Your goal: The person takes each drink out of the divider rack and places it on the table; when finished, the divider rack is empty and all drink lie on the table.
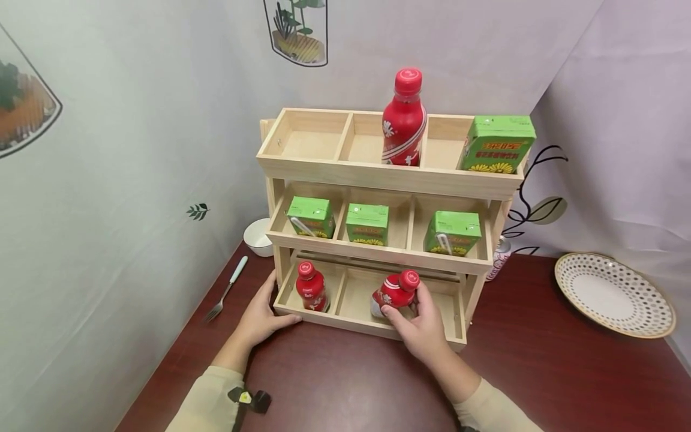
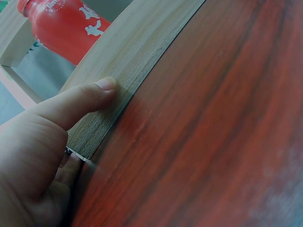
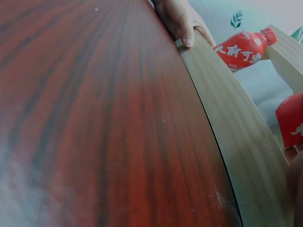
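A three-tier wooden shelf [image 1: 345, 324] stands on a dark red table. My left hand [image 1: 261, 321] grips the left front corner of its bottom tray; in the left wrist view the thumb [image 2: 102, 87] presses on the front board and the other fingers go round the side. With my right hand [image 1: 426, 327] I hold a small red drink bottle [image 1: 391, 292], tilted to the right, over the middle and right part of the bottom tray. Another red bottle [image 1: 312, 291] stands upright in that tray's left compartment. The held bottle [image 3: 291, 120] shows only partly in the right wrist view.
Several green cartons [image 1: 367, 223] sit on the middle tier. On top are a larger red bottle [image 1: 405, 129] and a green carton [image 1: 499, 144]. A fork [image 1: 229, 287] and white bowl [image 1: 259, 236] lie left; a can [image 1: 499, 258] and dotted plate [image 1: 610, 294] are right.
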`<state>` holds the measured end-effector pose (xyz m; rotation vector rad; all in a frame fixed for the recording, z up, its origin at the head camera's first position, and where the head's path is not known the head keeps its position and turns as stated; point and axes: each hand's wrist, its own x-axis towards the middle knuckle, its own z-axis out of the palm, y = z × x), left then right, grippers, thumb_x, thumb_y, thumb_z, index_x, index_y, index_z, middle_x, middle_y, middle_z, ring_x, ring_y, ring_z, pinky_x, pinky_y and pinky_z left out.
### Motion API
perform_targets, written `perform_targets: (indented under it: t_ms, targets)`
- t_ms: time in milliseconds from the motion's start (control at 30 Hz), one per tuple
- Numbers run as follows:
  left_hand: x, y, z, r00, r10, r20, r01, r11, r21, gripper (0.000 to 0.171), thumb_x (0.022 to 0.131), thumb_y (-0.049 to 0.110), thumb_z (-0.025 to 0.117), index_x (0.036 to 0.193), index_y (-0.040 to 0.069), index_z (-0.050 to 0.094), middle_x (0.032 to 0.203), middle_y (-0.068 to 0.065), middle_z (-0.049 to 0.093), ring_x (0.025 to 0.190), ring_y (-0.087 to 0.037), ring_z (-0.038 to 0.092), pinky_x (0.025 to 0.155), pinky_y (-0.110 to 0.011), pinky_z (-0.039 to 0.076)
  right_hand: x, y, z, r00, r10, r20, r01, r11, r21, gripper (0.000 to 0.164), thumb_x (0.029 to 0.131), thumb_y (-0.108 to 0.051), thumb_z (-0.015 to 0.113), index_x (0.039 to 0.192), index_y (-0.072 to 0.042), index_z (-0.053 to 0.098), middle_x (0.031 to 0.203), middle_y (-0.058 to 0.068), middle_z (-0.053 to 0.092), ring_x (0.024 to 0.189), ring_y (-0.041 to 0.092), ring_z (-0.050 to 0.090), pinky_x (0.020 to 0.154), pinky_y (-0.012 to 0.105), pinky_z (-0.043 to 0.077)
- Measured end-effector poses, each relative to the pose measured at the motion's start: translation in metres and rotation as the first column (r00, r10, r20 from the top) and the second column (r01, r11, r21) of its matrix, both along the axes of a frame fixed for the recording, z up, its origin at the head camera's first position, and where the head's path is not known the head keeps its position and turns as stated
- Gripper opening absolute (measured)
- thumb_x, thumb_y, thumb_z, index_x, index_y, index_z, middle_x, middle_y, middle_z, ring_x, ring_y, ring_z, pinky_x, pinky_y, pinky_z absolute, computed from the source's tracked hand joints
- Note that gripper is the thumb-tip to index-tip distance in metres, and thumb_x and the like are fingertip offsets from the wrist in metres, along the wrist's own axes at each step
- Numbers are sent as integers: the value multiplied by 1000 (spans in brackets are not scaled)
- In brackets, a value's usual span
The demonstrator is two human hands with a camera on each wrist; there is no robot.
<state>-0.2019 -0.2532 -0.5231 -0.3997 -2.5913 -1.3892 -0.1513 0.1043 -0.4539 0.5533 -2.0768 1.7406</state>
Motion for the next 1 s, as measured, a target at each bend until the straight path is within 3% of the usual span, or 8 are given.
perform_targets:
  t_ms: [200,567,700,900,1000]
  targets:
    - [-1,-1,1,1000,-4,-18,4,1000,-5,121,58,46,92,154,34,18,148,3,39,131,-18,40,103,-51,33,-1,1,1,999,15,-34,-15,1000,-7,56,80,6,74,127,6,46,113,15,63,104,12,61,91,22,46]
    - [0,0,-1,1000,6,-1,-6,1000,2,120,58,47,91,153,37,19,147,4,40,130,-17,41,103,-50,34,1,19,13,992,127,-24,-126,991,36,56,76,10,76,125,8,48,109,16,64,97,11,63,84,27,51]
    - [-1,0,-1,1000,6,-7,-6,1000,4,121,58,47,91,154,36,19,146,4,40,130,-18,41,102,-50,34,-1,29,20,988,141,-68,-135,987,92,59,71,10,79,123,7,52,105,14,66,94,12,65,82,26,52]
    - [-2,-1,-2,1000,9,-2,-9,1000,-2,120,57,46,91,153,35,21,144,4,42,127,-16,43,101,-48,35,-9,49,19,980,145,-136,-114,971,211,69,65,0,88,125,-6,56,105,3,68,92,13,66,79,26,53]
    - [-2,-1,-2,1000,11,-1,-11,1000,-2,119,57,46,92,153,37,21,144,4,42,127,-16,43,101,-49,36,-8,59,32,964,161,-212,-115,969,217,73,59,4,90,125,-4,57,104,4,68,89,14,67,77,24,53]
